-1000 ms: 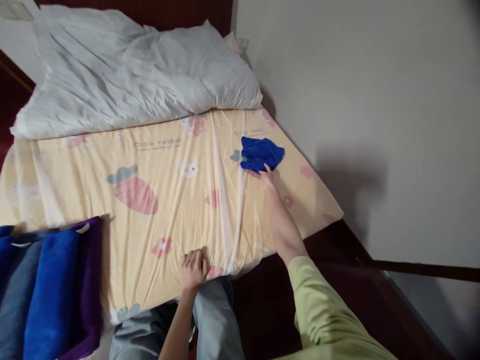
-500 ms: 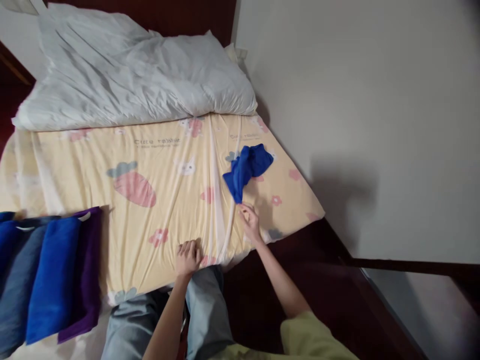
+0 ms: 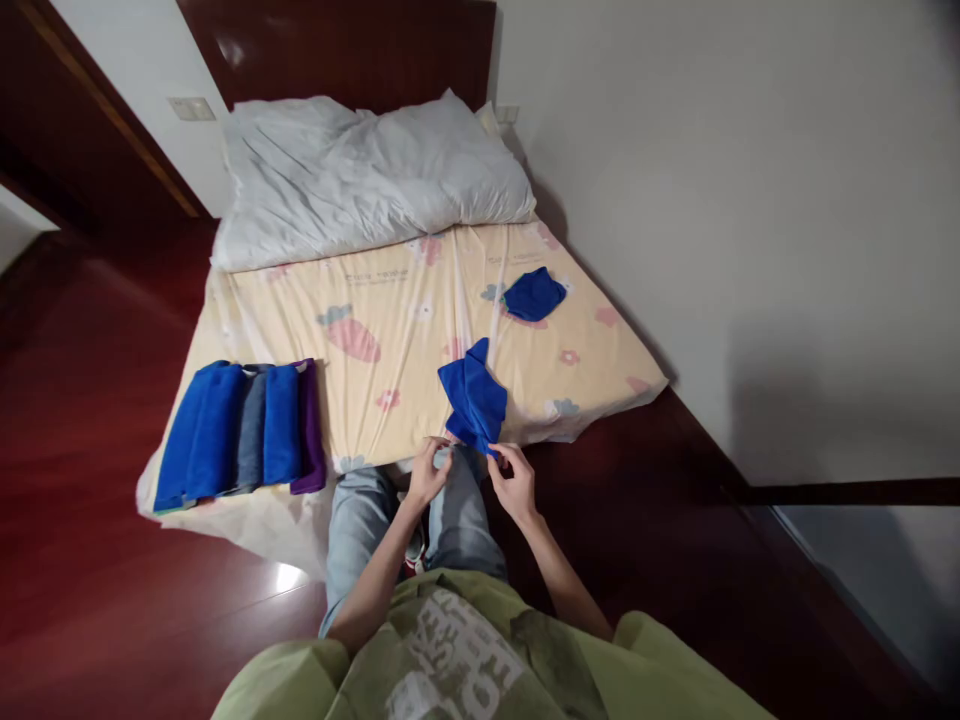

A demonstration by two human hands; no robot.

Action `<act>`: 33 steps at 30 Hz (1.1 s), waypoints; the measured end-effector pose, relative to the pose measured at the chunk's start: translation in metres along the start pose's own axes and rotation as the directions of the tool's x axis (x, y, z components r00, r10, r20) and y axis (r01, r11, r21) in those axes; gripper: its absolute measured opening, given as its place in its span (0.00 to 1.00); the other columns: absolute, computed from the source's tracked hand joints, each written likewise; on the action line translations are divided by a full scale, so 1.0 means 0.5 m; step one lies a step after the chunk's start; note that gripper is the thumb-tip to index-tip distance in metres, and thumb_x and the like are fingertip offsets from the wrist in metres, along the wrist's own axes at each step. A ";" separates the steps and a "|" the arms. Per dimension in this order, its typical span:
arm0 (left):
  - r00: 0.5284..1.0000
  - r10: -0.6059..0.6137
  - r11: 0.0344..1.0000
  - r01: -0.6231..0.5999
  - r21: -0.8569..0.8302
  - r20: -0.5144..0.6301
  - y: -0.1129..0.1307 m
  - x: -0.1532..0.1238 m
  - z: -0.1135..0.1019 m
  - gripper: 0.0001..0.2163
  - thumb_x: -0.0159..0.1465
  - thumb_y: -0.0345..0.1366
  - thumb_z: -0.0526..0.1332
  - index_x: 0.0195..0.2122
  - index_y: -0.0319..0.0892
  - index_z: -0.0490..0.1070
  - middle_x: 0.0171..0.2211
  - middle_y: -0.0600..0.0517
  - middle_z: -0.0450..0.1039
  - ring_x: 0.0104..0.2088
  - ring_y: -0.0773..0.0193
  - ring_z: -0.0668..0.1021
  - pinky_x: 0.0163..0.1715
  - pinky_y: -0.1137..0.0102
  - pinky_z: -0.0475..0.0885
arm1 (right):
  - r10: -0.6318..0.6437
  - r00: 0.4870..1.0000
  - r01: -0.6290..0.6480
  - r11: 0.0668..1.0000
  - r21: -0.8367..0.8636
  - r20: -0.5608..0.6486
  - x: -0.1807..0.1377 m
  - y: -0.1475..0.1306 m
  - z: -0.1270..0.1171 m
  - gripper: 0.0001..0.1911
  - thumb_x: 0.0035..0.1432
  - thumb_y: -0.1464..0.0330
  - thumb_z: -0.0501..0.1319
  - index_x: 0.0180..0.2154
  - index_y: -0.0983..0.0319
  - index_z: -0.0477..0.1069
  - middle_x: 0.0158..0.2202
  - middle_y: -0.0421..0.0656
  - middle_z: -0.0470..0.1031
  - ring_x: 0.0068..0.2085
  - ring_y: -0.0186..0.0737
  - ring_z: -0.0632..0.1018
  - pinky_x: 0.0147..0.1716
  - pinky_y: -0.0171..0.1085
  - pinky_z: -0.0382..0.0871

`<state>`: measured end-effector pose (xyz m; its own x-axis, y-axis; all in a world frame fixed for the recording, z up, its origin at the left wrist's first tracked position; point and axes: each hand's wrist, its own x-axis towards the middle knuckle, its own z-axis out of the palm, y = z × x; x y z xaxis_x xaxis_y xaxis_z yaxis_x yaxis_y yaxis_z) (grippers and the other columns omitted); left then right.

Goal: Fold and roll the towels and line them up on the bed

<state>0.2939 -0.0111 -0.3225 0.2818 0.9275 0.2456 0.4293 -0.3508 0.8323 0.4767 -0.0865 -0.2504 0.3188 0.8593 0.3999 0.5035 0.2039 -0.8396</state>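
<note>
A small blue towel [image 3: 476,395] lies crumpled at the front edge of the bed, its near corner pinched between the thumb and finger of my right hand [image 3: 516,482]. Just left of that corner is my left hand [image 3: 429,474], thumb and forefinger curved with a gap between them, close to the towel's lower left edge. Farther back on the sheet rests another bunched blue towel [image 3: 534,295], which neither hand touches.
Several folded towels, blue, grey and purple, stand in a row [image 3: 281,425] at the bed's left front. A white pillow [image 3: 375,185] lies by the dark headboard [image 3: 337,50]. The patterned sheet [image 3: 405,350] is creased. A wall [image 3: 712,200] borders the right side.
My right hand has drawn one blue towel toward me, leaving another blue piece behind. My left hand has lifted from the bed's edge and come beside it. The view has moved back.
</note>
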 end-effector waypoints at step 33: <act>0.989 -0.135 0.970 0.118 0.212 0.068 -0.038 -0.249 -0.228 0.12 0.68 0.29 0.55 0.48 0.44 0.76 0.45 0.45 0.75 0.47 0.54 0.77 0.49 0.60 0.69 | -0.200 0.917 0.168 0.978 -0.121 -0.344 -0.049 -0.171 -0.119 0.13 0.66 0.59 0.61 0.39 0.64 0.75 0.40 0.49 0.75 0.43 0.44 0.80 0.46 0.47 0.78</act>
<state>0.1527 -0.1053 -0.3120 0.2794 0.9553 0.0967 0.6312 -0.2587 0.7312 0.4736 -0.1532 -0.1664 0.4685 0.5861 0.6611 0.6432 0.2867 -0.7100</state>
